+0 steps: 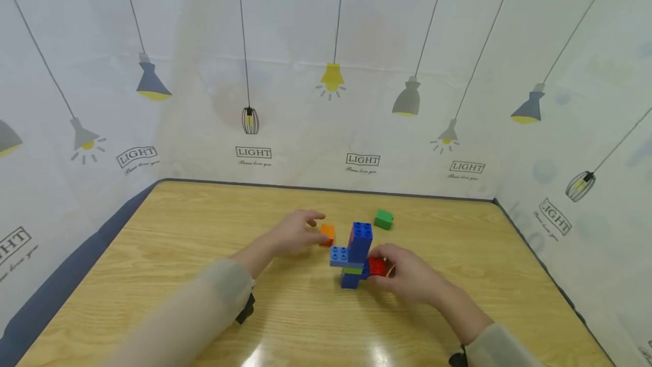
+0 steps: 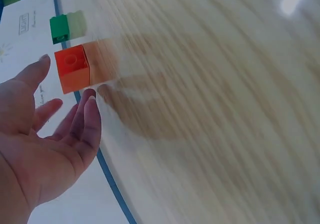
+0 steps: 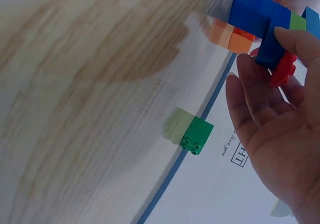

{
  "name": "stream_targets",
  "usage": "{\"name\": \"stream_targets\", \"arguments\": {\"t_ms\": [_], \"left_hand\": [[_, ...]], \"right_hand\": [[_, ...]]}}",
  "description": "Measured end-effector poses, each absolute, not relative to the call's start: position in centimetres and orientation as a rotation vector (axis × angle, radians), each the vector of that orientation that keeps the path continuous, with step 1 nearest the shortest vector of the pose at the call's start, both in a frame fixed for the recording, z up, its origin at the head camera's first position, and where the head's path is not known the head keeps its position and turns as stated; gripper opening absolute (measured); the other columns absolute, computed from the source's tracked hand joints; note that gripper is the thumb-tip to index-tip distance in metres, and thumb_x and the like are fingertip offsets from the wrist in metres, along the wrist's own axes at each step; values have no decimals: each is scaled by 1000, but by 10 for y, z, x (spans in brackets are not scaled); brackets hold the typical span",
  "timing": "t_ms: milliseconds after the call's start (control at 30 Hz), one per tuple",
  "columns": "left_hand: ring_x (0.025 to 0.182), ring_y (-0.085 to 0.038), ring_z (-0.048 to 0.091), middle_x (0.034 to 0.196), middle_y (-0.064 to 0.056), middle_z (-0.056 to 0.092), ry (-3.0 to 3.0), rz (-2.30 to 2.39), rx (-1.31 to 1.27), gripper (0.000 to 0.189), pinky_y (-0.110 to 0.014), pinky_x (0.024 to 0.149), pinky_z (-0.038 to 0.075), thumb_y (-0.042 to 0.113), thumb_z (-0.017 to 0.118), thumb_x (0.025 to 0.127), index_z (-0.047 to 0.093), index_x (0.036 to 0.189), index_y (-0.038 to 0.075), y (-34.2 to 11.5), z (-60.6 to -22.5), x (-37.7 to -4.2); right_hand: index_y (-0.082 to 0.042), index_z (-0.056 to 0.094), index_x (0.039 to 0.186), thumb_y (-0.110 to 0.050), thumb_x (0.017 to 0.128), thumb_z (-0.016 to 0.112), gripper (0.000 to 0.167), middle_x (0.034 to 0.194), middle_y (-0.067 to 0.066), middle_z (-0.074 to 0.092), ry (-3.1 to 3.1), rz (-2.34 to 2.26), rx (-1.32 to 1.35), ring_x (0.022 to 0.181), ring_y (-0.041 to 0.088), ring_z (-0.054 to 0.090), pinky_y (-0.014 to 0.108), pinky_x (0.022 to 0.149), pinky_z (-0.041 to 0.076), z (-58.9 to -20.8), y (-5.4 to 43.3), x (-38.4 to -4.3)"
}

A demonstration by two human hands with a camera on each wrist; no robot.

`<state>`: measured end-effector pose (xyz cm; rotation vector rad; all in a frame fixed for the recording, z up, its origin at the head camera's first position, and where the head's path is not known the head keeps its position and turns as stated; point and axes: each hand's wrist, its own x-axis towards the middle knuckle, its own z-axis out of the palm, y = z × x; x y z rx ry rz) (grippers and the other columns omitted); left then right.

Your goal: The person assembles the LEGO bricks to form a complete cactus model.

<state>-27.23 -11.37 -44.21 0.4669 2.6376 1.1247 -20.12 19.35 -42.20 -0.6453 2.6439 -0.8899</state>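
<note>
A toy brick tower (image 1: 360, 242) of blue, light-blue, lime-green and red bricks stands on the table before me. My right hand (image 1: 410, 273) grips its right side, with the red brick (image 1: 377, 267) between thumb and fingers. In the right wrist view, the thumb lies against a blue brick (image 3: 272, 46) beside the red one. My left hand (image 1: 295, 234) reaches toward an orange brick (image 1: 327, 233) left of the tower, fingers spread and loosely bent. The left wrist view shows the orange brick (image 2: 74, 68) just beyond the fingertips, between thumb and fingers.
A green brick (image 1: 384, 219) lies farther back on the table, behind the tower. The wooden table (image 1: 214, 208) has a dark edge along the back and sides. White walls printed with hanging lamps (image 1: 333, 75) stand beyond it.
</note>
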Motion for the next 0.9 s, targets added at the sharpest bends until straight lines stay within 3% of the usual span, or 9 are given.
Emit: {"name": "stream_targets", "arguments": {"t_ms": [167,300,400,567,767,900], "left_hand": [[121,-28,63,139,-15,68,2682,1021,432,56,-49,110,54,38,76,105,64,152,11,-99,-441,-276],[127,-32,62,140,-15,65,2681,1041,375,44,-52,112,54,36,80,102,71,140,16,-97,-440,-275],[128,-33,63,140,-14,65,2663,1077,346,37,-53,112,54,31,84,98,69,129,19,-100,-440,-274],[113,-29,63,129,-12,68,2640,1101,353,34,-48,103,55,23,88,95,61,115,20,-107,-439,-272],[107,-23,65,120,-7,69,2630,1107,459,27,-44,99,57,15,85,95,63,110,16,-116,-439,-268],[108,-22,69,122,-7,70,2621,1194,467,25,-42,98,61,10,82,96,64,112,15,-123,-437,-262]], "right_hand": [[-15,70,131,-25,98,83,36,112,-4,70,2639,-895,-631,100,16,64,26,80,57,-422,193,-200],[-16,70,131,-26,99,83,36,112,-5,71,2638,-895,-627,100,16,64,27,80,57,-422,193,-200],[-15,70,131,-26,99,83,37,112,-4,71,2639,-895,-635,99,16,64,27,80,57,-422,194,-200],[-13,69,132,-25,99,83,37,111,-4,70,2632,-905,-659,98,16,64,26,78,57,-422,194,-201],[-12,69,132,-25,99,82,38,112,-3,70,2627,-921,-677,98,16,64,25,77,57,-424,195,-201],[-13,69,132,-26,99,83,38,112,-4,71,2628,-928,-672,99,16,65,25,78,57,-424,195,-201]]}}
